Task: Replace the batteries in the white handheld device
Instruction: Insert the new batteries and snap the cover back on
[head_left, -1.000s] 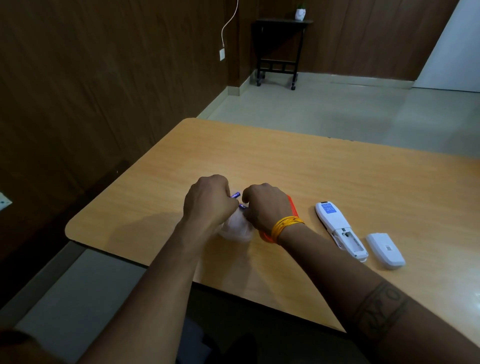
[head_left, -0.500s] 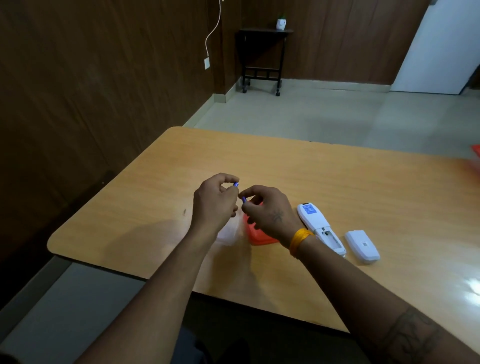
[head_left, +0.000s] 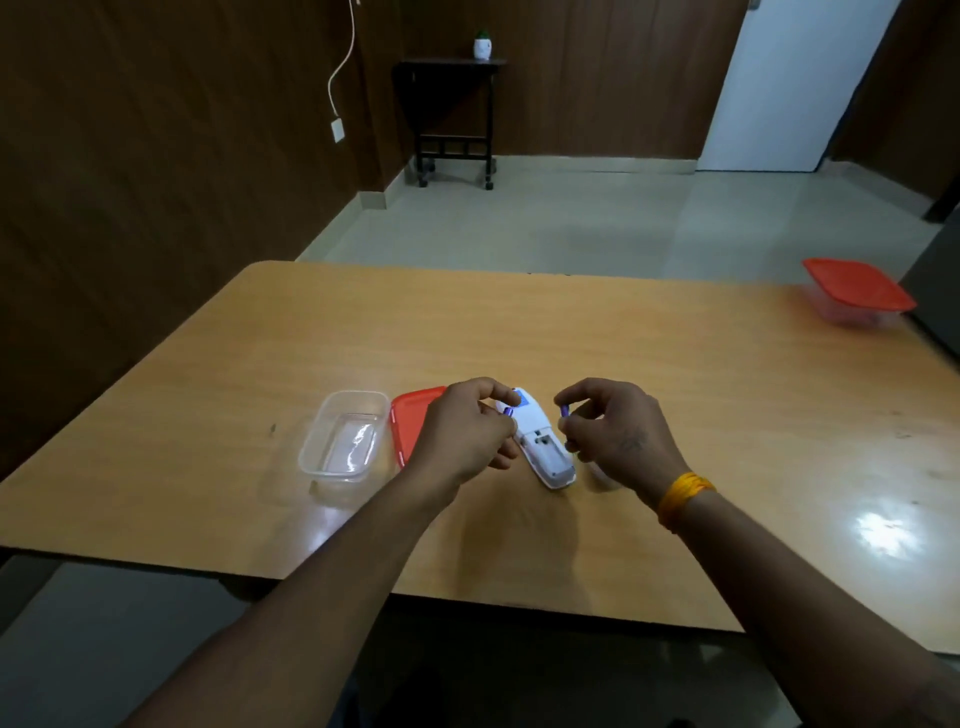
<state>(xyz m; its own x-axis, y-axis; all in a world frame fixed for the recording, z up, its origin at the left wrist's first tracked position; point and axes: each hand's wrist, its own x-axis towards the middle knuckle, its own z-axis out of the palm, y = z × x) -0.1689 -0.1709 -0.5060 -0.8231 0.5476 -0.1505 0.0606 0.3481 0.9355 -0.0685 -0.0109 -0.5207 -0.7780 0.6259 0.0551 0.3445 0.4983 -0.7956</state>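
Note:
The white handheld device (head_left: 543, 449) lies on the wooden table (head_left: 571, 338) with its back up and its battery compartment uncovered. My left hand (head_left: 467, 434) hovers at its left side and pinches a small purple battery (head_left: 508, 412). On the device's right, my right hand (head_left: 613, 431) pinches a second purple battery (head_left: 564, 410) between thumb and forefinger. The white battery cover (head_left: 602, 475) lies mostly hidden under my right hand.
A clear plastic container (head_left: 345, 441) stands open left of my hands, with its orange lid (head_left: 413, 423) beside it. Another lidded container (head_left: 857, 293) sits at the table's far right edge. A dark side table (head_left: 452, 111) stands by the back wall.
Both hands moved right from the clear container to the device, each holding a battery, and spread apart. The container and its lid are now uncovered.

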